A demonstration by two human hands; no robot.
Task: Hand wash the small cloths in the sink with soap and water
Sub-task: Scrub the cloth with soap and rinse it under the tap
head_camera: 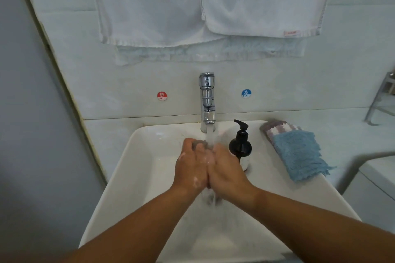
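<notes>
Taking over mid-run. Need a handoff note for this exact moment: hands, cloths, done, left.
Hands: left hand and right hand are pressed together over the sink, each holding the grey cloth under water running from the tap. There are suds on the left hand.
Things: soap bottle stands on the sink rim, right of the tap. The blue cloth lies over a striped cloth on the counter to the right.
Done: grey cloth soaped.
Left: finish the grey cloth, probably wash the two counter cloths, close the tap.
</notes>
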